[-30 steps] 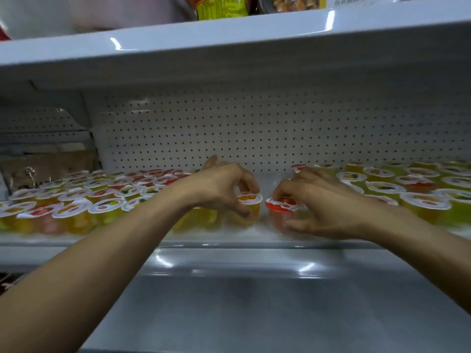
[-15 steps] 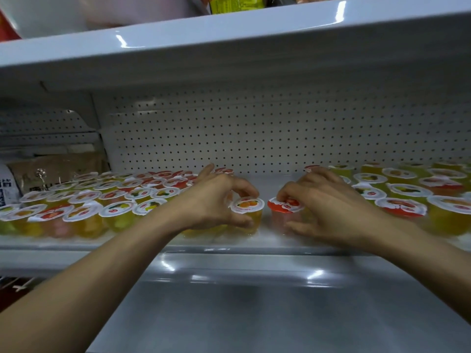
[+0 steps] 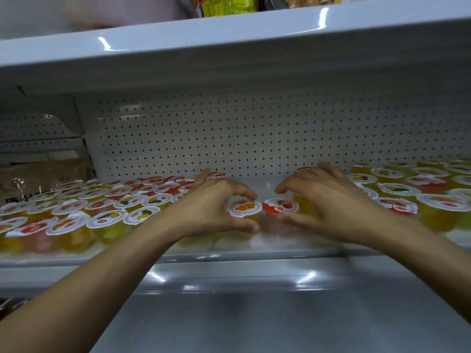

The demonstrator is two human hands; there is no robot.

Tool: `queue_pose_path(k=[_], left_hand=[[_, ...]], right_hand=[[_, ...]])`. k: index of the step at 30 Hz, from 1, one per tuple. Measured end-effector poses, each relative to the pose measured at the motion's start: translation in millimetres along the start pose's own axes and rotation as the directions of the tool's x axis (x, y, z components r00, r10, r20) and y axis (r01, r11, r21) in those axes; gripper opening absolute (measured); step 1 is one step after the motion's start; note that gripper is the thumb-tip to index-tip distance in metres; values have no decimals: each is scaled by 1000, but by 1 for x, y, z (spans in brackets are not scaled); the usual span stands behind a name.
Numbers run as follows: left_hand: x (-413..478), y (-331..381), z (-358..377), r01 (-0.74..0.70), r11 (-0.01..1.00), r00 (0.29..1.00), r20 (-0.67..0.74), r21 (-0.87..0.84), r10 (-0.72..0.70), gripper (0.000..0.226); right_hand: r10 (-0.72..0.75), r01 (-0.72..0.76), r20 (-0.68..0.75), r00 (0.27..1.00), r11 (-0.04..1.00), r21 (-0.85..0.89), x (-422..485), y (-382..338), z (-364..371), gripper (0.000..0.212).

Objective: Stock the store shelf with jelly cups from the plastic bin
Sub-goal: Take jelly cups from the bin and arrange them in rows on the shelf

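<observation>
Grips an orange-topped jelly cup (image 3: 244, 208) in the left hand (image 3: 211, 207), with the fingers (image 3: 242, 192) curled over the far rim and the thumb pressed against the near side. Keeps it upright on the shelf (image 3: 229, 254), close to the front edge.

Just right of those fingers, lid beside lid, a red-topped jelly cup (image 3: 279, 206), also upright on the shelf. Holds this one in the right hand (image 3: 331, 207), fingers (image 3: 290, 187) arched over the back of it and thumb laid along its pink side. Under the right palm, a yellow cup (image 3: 303, 205), mostly hidden.

Left of the left fingers, a packed block of jelly cups (image 3: 76, 212), in tight rows from the front edge back towards the wall, with white-rimmed lids and yellow, orange and pink bodies. Right of the right fingers, more jelly cups (image 3: 407, 194) in rows, somewhat blurred.

Behind both sets of fingers, a white pegboard wall (image 3: 254, 138). Far to the left of them, a brown packet (image 3: 38, 179) with dark print, lying behind the packed cups.

Above the fingers, an upper shelf (image 3: 229, 47) with a yellow can (image 3: 224, 5) at its top edge. Below the forearms, a grey lower shelf (image 3: 229, 314) with glints of light.
</observation>
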State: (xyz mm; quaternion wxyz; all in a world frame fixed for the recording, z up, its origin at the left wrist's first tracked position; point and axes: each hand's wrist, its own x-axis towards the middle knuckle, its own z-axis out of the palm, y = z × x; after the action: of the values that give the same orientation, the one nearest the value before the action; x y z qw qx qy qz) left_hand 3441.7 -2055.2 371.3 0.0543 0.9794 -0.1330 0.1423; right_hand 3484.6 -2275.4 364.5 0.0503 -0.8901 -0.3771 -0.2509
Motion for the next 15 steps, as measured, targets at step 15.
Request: queue_pose_path(k=[15], left_hand=[[82,66,-3,18,986,999,53,-166,-10,48]], right_hand=[[130,-125,183,974,991,-35,-40,69,-31,63]])
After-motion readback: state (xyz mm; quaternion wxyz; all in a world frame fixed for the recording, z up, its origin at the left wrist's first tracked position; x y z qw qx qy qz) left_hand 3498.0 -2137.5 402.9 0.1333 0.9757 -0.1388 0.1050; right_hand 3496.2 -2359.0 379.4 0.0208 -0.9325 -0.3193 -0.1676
